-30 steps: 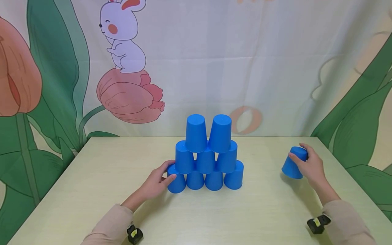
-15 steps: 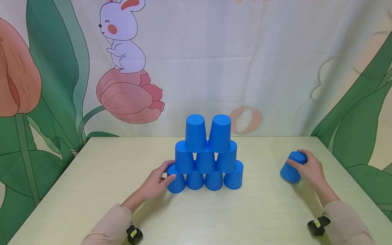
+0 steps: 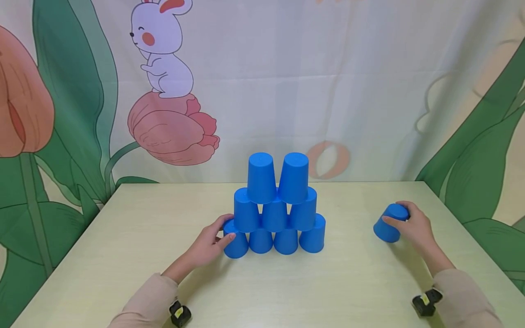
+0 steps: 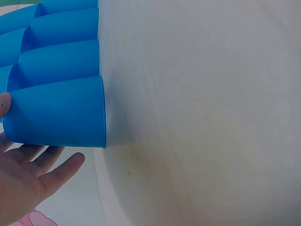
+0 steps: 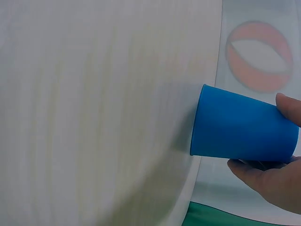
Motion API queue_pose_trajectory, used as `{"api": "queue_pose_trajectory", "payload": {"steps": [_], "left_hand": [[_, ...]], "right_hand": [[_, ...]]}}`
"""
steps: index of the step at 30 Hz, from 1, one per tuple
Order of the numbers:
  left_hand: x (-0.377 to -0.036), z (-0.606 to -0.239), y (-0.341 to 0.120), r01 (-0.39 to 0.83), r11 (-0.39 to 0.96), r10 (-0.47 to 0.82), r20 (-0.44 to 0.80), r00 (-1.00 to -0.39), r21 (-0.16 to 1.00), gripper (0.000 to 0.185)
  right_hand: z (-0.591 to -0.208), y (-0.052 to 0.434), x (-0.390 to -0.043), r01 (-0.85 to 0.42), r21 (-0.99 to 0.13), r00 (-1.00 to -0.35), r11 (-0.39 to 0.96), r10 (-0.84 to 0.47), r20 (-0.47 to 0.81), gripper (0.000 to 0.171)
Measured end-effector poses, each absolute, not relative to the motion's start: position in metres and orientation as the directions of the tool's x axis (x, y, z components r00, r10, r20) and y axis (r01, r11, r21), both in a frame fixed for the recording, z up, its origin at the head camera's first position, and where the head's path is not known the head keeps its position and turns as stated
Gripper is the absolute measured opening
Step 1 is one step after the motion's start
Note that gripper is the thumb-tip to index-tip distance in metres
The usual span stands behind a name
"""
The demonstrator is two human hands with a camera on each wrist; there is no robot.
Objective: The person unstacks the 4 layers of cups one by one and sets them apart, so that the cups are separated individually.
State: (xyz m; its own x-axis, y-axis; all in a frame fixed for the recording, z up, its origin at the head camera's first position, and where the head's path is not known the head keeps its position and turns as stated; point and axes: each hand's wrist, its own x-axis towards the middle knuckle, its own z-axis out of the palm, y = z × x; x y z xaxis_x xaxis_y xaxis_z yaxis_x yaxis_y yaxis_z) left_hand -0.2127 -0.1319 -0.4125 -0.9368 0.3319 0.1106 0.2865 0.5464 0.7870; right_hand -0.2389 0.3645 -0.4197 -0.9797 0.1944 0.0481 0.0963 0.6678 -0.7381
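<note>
A pyramid of upturned blue cups (image 3: 275, 207) stands at the table's middle: a bottom row of several, three above, two on top. My left hand (image 3: 228, 229) grips the bottom-left cup (image 3: 237, 246), thumb in front and fingers behind it. The left wrist view shows that cup (image 4: 59, 113) with my fingers (image 4: 44, 172) lying alongside it. Far to the right, my right hand (image 3: 395, 214) holds a single blue cup (image 3: 385, 228), tilted with its rim toward the table. In the right wrist view this cup (image 5: 240, 125) lies between thumb and fingers (image 5: 263, 179).
The pale table (image 3: 352, 282) has bare surface in front of the pyramid and between it and the single cup. A printed curtain with a rabbit (image 3: 164, 50) hangs right behind the table's far edge. Small black wrist devices (image 3: 180, 313) sit on both forearms.
The right hand has tipped the single cup further over and lowered it slightly toward the table. The left hand and the pyramid have stayed put.
</note>
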Motion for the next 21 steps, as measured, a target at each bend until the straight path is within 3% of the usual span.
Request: {"api": "queue_pose_trajectory", "payload": {"steps": [7, 13, 16, 21], "left_hand": [[-0.212, -0.412, -0.132, 0.290, 0.542, 0.337, 0.112, -0.935, 0.789, 0.052], [-0.213, -0.413, -0.132, 0.284, 0.543, 0.331, 0.109, -0.937, 0.790, 0.052], [-0.213, -0.413, -0.132, 0.281, 0.544, 0.328, 0.108, -0.939, 0.790, 0.052], [-0.213, -0.414, -0.132, 0.282, 0.544, 0.328, 0.109, -0.938, 0.790, 0.052]], "right_hand": [[-0.459, 0.398, -0.266, 0.034, -0.709, -0.968, 0.704, 0.201, 0.153, 0.099], [-0.473, 0.414, -0.283, -0.029, -0.708, -0.949, 0.705, 0.204, 0.242, 0.095], [-0.460, 0.406, -0.279, -0.024, -0.706, -0.946, 0.707, 0.212, 0.245, 0.090], [-0.400, 0.361, -0.241, -0.062, -0.754, -0.956, 0.654, 0.180, 0.234, 0.083]]}}
